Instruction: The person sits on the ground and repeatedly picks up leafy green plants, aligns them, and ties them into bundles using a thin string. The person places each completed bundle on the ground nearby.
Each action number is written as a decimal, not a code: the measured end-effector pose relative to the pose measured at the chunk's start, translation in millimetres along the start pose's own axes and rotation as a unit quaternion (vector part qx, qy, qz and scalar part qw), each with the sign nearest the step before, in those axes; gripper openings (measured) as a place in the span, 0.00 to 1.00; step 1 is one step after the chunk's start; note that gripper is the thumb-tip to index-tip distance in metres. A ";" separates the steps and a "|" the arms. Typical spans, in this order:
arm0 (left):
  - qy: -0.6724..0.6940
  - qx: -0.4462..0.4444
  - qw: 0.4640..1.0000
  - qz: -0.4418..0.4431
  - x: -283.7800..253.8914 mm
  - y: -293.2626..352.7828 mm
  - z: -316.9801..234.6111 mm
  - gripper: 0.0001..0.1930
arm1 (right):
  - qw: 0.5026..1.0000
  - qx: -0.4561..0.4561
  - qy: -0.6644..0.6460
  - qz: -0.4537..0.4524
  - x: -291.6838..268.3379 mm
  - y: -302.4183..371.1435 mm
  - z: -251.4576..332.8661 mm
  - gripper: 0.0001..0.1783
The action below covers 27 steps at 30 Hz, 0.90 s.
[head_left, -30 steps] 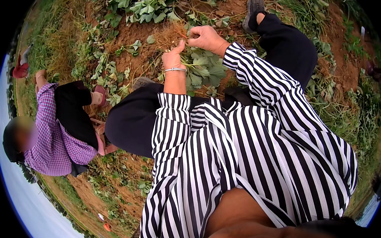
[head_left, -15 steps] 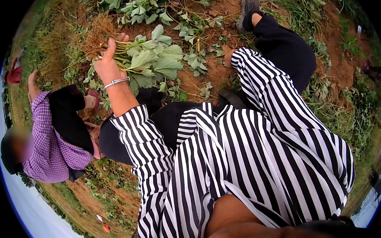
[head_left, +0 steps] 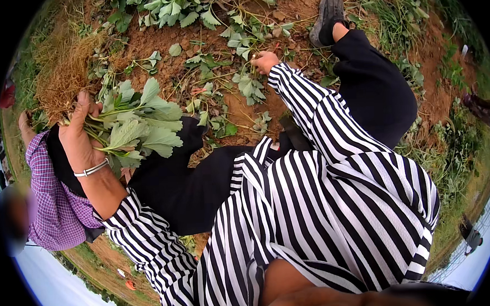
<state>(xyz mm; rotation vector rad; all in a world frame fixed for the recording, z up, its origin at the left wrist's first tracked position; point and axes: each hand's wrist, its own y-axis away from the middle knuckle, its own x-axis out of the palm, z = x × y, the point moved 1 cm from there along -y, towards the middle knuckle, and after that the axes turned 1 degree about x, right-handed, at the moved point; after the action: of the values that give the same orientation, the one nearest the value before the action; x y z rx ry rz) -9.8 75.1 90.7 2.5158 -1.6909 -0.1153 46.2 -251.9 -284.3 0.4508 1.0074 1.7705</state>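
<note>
My left hand (head_left: 80, 127), with a bangle at its wrist, is closed round a bunch of strawberry seedlings (head_left: 140, 122). Their toothed green leaves point right, while the tangled brown roots (head_left: 61, 84) stick out on the far side of the fist. Low over the soil, my right hand (head_left: 264, 62) has its fingers pinched at the stems of a single strawberry seedling (head_left: 250, 87), whose leaves hang toward me. The fingertips are partly hidden there.
More leafy plants (head_left: 181, 8) lie on the reddish soil ahead. My shoe (head_left: 327, 21) rests at the far right. Close on the left, a co-worker in a purple checked shirt (head_left: 53, 199) bends down. Grass and weeds (head_left: 447, 160) line the right side.
My left hand has moved left and nearer to me with the bunch. My right hand has reached left and now shows fully at a seedling; my right leg has shifted slightly right.
</note>
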 end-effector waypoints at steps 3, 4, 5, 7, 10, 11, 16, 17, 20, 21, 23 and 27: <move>-0.050 0.017 0.998 -0.019 6.5 -5.8 1.8 0.15 | 0.996 -0.021 0.068 0.060 2.6 11.0 -15.3 0.28; -0.070 0.027 0.997 -0.033 6.4 -4.4 1.0 0.15 | 0.971 0.019 0.177 0.157 -1.0 22.1 -6.0 0.26; -0.086 0.034 0.995 -0.035 7.2 -2.8 -0.4 0.15 | 0.935 0.026 0.264 0.237 -4.7 25.9 -2.8 0.25; -0.111 0.051 0.992 -0.031 17.4 -0.7 -5.2 0.15 | 0.840 0.033 0.427 0.333 -22.0 39.6 -6.3 0.22; -0.173 0.071 0.981 -0.045 34.2 11.6 -15.0 0.15 | 0.705 0.064 0.601 0.370 -54.7 46.2 -14.1 0.19; -0.163 0.065 0.984 -0.043 33.5 11.9 -10.6 0.15 | 0.682 0.070 0.632 0.362 -61.9 46.9 -16.4 0.18; -0.144 0.035 0.989 -0.027 32.1 9.7 -4.5 0.15 | 0.776 -0.074 0.618 0.106 -59.2 34.4 -7.9 0.13; -0.149 0.038 0.988 -0.033 34.0 12.4 -6.9 0.15 | 0.840 -0.173 0.514 -0.026 -51.6 37.1 -2.9 0.11; -0.150 0.053 0.987 -0.022 41.3 9.4 -9.1 0.15 | 0.836 -0.209 0.461 -0.210 -46.4 28.7 2.7 0.19; -0.148 0.064 0.987 -0.029 41.9 15.6 -11.5 0.15 | 0.841 -0.196 0.444 -0.238 -45.8 24.8 4.1 0.20; -0.153 0.074 0.985 -0.032 42.8 18.3 -11.7 0.14 | 0.831 -0.203 0.455 -0.249 -51.0 14.8 -3.2 0.17; -0.180 0.067 0.981 -0.019 44.1 15.3 -5.0 0.14 | 0.815 -0.168 0.510 -0.220 -77.6 -1.4 -17.5 0.09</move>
<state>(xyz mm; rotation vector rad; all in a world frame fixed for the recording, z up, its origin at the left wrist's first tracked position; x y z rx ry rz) -6.6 28.8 97.5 2.7604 -1.8265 -0.5068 67.7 -328.5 -284.3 -1.0113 1.3086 1.6571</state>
